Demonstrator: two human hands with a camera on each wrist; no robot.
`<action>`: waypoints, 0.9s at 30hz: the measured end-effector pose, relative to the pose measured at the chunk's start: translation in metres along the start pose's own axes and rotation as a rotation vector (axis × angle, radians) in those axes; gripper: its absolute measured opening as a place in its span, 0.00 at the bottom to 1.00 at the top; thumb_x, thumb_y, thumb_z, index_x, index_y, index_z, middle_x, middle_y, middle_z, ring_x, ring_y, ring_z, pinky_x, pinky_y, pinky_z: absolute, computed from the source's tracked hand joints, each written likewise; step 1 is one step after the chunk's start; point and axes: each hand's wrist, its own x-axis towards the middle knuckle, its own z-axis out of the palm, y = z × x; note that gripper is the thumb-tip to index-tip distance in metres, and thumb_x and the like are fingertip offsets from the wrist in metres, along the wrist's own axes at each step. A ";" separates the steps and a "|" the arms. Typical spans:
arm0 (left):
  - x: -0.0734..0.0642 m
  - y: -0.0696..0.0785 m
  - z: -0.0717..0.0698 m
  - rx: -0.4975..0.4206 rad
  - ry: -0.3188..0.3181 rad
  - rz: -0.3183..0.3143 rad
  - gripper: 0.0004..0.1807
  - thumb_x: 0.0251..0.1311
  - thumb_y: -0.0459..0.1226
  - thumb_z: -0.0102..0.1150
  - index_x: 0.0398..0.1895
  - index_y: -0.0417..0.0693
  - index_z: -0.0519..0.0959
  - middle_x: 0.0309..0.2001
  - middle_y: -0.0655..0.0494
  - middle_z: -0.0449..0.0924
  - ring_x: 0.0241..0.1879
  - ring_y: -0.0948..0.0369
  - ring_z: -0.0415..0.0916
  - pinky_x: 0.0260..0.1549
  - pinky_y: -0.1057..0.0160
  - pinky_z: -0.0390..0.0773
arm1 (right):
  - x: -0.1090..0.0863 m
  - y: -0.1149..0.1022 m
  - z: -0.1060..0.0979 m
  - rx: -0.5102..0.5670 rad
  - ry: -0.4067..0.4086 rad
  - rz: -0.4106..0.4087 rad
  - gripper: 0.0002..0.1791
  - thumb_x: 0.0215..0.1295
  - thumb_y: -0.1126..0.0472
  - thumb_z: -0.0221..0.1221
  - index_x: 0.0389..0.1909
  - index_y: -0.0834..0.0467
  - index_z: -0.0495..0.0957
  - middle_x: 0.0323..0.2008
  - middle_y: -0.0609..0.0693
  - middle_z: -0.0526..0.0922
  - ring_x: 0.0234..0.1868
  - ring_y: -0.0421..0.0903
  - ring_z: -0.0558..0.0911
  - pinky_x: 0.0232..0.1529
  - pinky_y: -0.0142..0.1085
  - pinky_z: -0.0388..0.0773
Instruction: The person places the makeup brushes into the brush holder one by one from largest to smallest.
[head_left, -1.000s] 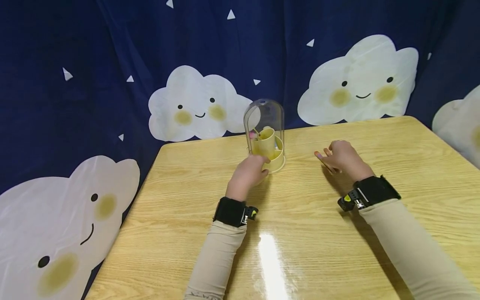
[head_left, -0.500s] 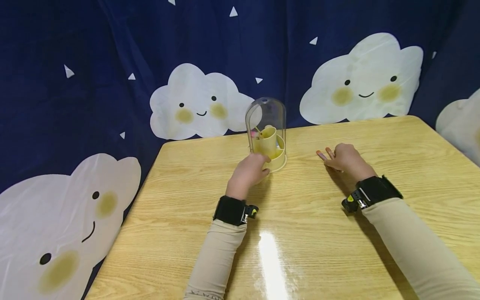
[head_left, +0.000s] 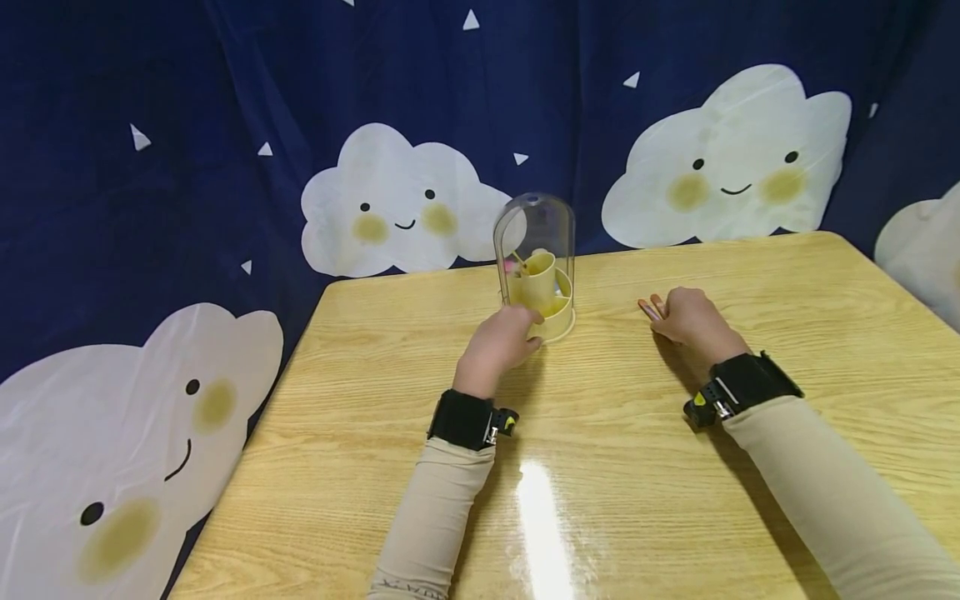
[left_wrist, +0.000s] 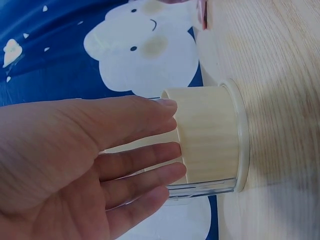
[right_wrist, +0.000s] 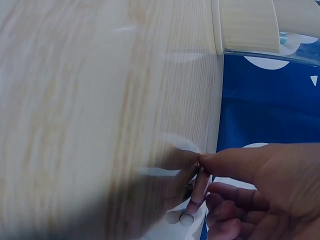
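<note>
On the table's far side stands a cream round organizer (head_left: 557,323) with a taller cup and a clear domed cover (head_left: 542,218). Behind the plastic show a thin stick and something pink. My left hand (head_left: 497,343) is at the organizer's front left. In the left wrist view its fingers (left_wrist: 142,156) extend loosely over the cream rim, curled round nothing. To the right, just above the table, my right hand (head_left: 693,321) pinches slim pinkish sticks (head_left: 650,308) with orange tips. The right wrist view shows whitish round ends on these sticks (right_wrist: 200,187); their exact kind is unclear.
The light wood table (head_left: 360,417) carries a bright glare streak near its front. Its back edge meets a dark blue curtain (head_left: 562,83) printed with smiling clouds. The organizer stands close to that edge.
My right hand has shifted slightly, and the sticks in its pinch have come closer together. My left hand stays at the organizer. The whole view has drifted a little.
</note>
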 end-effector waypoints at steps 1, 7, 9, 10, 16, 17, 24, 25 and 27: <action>0.000 0.000 0.000 0.001 -0.003 -0.002 0.18 0.70 0.39 0.63 0.59 0.45 0.82 0.55 0.51 0.83 0.55 0.55 0.81 0.55 0.57 0.79 | 0.000 -0.001 0.000 -0.005 -0.002 -0.006 0.18 0.63 0.64 0.57 0.13 0.60 0.68 0.17 0.54 0.71 0.22 0.53 0.74 0.30 0.45 0.73; 0.000 0.000 0.000 0.002 -0.014 -0.012 0.17 0.70 0.40 0.63 0.59 0.46 0.82 0.55 0.52 0.83 0.54 0.56 0.81 0.53 0.57 0.79 | 0.000 -0.004 0.002 -0.018 -0.010 -0.011 0.17 0.60 0.67 0.55 0.12 0.60 0.69 0.18 0.55 0.75 0.24 0.54 0.77 0.33 0.49 0.75; 0.000 0.000 0.000 -0.001 -0.014 -0.013 0.16 0.70 0.39 0.63 0.58 0.46 0.83 0.53 0.52 0.84 0.52 0.57 0.81 0.52 0.58 0.79 | 0.001 -0.004 0.003 -0.033 -0.007 -0.004 0.16 0.59 0.67 0.54 0.12 0.60 0.69 0.18 0.55 0.74 0.23 0.53 0.75 0.31 0.48 0.75; 0.001 0.000 0.000 -0.001 -0.012 -0.012 0.16 0.70 0.39 0.63 0.57 0.46 0.83 0.52 0.52 0.84 0.51 0.57 0.81 0.50 0.58 0.80 | 0.002 -0.004 0.004 -0.040 -0.007 -0.002 0.15 0.59 0.67 0.54 0.13 0.60 0.70 0.19 0.55 0.73 0.23 0.53 0.73 0.30 0.46 0.73; 0.001 -0.001 0.001 0.033 0.016 -0.017 0.10 0.70 0.39 0.62 0.49 0.45 0.85 0.45 0.53 0.84 0.44 0.58 0.81 0.46 0.58 0.80 | 0.002 -0.007 0.007 -0.068 -0.012 -0.033 0.09 0.62 0.68 0.55 0.25 0.68 0.77 0.25 0.60 0.78 0.24 0.53 0.75 0.26 0.44 0.73; 0.001 -0.001 0.001 0.041 0.023 -0.023 0.10 0.70 0.39 0.62 0.48 0.45 0.85 0.44 0.53 0.84 0.44 0.57 0.81 0.46 0.58 0.80 | 0.002 -0.009 0.007 -0.074 -0.014 -0.037 0.09 0.63 0.68 0.56 0.27 0.69 0.78 0.26 0.61 0.78 0.25 0.53 0.75 0.26 0.44 0.73; 0.000 -0.005 0.003 0.085 0.072 -0.048 0.08 0.69 0.38 0.63 0.44 0.45 0.86 0.44 0.51 0.84 0.46 0.55 0.82 0.48 0.57 0.81 | 0.002 -0.018 0.008 -0.003 0.096 -0.089 0.17 0.69 0.65 0.55 0.19 0.65 0.73 0.19 0.54 0.70 0.22 0.51 0.70 0.24 0.42 0.68; 0.000 -0.005 0.004 0.088 0.074 -0.046 0.08 0.69 0.38 0.63 0.44 0.45 0.86 0.44 0.50 0.84 0.46 0.55 0.82 0.48 0.57 0.81 | 0.002 -0.020 0.006 0.027 0.120 -0.100 0.17 0.69 0.65 0.55 0.19 0.65 0.72 0.19 0.54 0.70 0.22 0.51 0.70 0.24 0.41 0.67; 0.000 -0.005 0.003 0.086 0.069 -0.042 0.09 0.69 0.38 0.62 0.46 0.45 0.86 0.45 0.50 0.84 0.47 0.56 0.82 0.48 0.57 0.81 | 0.002 -0.025 0.003 0.076 0.158 -0.124 0.15 0.69 0.67 0.54 0.20 0.67 0.73 0.20 0.56 0.71 0.24 0.53 0.70 0.25 0.41 0.67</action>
